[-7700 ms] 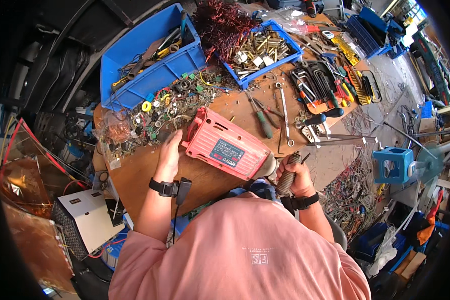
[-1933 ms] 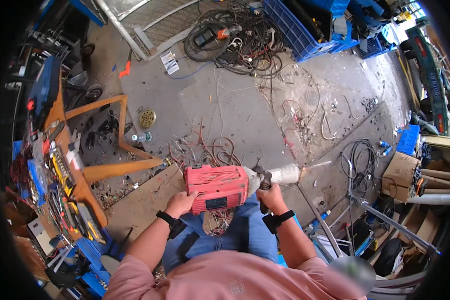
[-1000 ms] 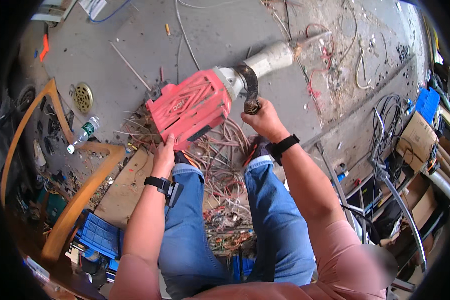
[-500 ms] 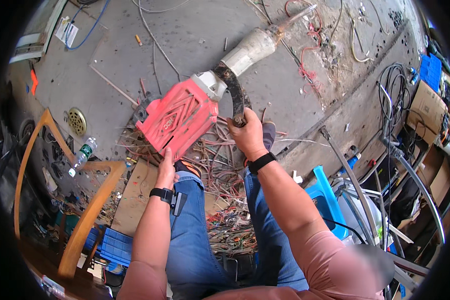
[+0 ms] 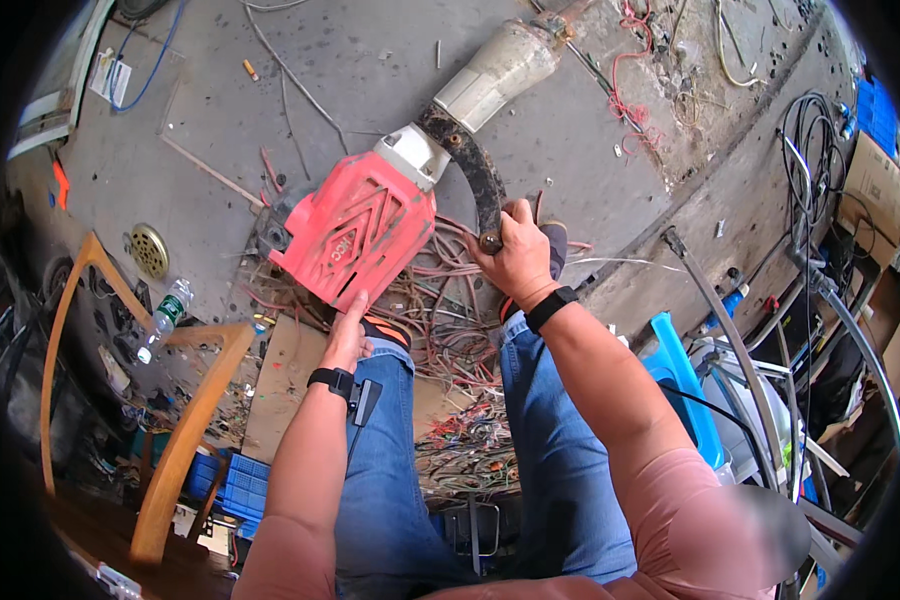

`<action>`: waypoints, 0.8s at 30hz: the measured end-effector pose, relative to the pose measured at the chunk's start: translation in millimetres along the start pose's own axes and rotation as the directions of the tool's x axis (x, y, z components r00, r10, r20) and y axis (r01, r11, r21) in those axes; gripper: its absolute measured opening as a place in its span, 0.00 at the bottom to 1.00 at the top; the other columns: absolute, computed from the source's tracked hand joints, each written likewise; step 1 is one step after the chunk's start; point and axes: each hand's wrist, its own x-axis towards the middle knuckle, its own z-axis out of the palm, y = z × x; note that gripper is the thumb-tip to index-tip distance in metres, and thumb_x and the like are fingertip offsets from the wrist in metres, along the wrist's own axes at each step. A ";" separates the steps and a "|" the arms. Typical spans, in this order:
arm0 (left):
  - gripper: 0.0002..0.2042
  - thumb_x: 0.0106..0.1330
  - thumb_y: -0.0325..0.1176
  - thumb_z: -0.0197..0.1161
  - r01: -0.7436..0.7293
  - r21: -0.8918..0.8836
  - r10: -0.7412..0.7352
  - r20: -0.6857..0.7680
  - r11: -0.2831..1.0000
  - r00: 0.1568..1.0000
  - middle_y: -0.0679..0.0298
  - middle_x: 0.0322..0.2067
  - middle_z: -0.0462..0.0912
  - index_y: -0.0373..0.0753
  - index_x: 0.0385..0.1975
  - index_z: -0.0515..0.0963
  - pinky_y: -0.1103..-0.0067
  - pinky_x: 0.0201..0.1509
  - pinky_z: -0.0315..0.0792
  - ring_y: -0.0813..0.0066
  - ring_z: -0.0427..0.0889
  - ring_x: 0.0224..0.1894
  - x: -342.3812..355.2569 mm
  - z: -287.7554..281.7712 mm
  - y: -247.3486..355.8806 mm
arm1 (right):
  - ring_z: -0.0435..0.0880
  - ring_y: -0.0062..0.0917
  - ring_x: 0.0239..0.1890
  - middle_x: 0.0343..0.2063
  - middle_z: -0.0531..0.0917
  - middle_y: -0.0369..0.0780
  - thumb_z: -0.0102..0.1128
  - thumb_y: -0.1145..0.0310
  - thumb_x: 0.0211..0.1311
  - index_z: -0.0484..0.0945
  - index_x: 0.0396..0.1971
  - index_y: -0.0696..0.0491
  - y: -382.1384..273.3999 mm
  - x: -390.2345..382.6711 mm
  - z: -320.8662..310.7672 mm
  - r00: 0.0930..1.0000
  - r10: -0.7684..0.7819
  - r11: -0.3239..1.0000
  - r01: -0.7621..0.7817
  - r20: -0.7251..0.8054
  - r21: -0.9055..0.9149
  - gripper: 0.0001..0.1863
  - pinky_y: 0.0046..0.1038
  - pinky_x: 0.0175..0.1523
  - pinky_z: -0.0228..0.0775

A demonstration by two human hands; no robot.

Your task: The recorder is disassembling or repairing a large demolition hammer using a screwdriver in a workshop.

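A red and grey demolition hammer [image 5: 355, 235] lies slantwise in front of me, its pale metal barrel [image 5: 500, 75] pointing to the upper right. My right hand [image 5: 520, 255] is wrapped round the lower end of the hammer's curved black side handle [image 5: 475, 175]. At the rear end of the red housing, my left hand [image 5: 348, 335] has its thumb along the casing, and its other fingers are mostly hidden. The chisel end leaves the picture at the top.
Tangled cables [image 5: 450, 320] and wire scraps [image 5: 470, 440] lie between and beyond my feet. To the left are a wooden chair frame [image 5: 180, 440] and a plastic bottle [image 5: 170, 312]. A blue plastic stool [image 5: 682, 385] and metal tubes [image 5: 720, 340] are at the right.
The view has come slightly closer, and the chisel tip has slipped out at the top. My right hand and the side handle appear slightly farther right; both hands keep their places on the hammer.
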 end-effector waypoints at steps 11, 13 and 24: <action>0.30 0.54 0.52 0.62 -0.043 0.127 0.036 0.055 0.991 0.998 0.60 0.28 0.70 0.38 0.50 0.64 0.80 0.15 0.67 0.74 0.73 0.15 6.9 0.3 6.0 | 0.78 0.39 0.34 0.37 0.74 0.44 0.67 0.56 0.42 0.74 0.34 0.55 7.9 -0.8 -31.6 0.969 0.119 0.993 -0.116 0.215 -0.030 0.22 0.36 0.38 0.72; 0.28 0.54 0.48 0.62 -0.016 0.171 0.025 -0.051 0.985 0.998 0.55 0.33 0.73 0.35 0.48 0.65 0.77 0.17 0.70 0.71 0.77 0.19 -2.1 9.0 4.8 | 0.78 0.41 0.35 0.36 0.75 0.45 0.65 0.55 0.44 0.75 0.33 0.55 14.9 -4.6 -51.9 0.915 0.162 0.984 -0.124 0.370 -0.126 0.21 0.37 0.40 0.71; 0.14 0.54 0.37 0.62 -0.211 0.238 0.225 -0.031 0.948 0.974 0.56 0.25 0.80 0.29 0.29 0.76 0.76 0.27 0.72 0.67 0.79 0.24 -50.2 46.9 -25.0 | 0.75 0.47 0.32 0.25 0.76 0.53 0.46 0.60 0.63 0.74 0.27 0.61 23.3 -19.8 -144.6 0.835 0.471 0.802 -0.540 0.285 0.255 0.18 0.36 0.37 0.65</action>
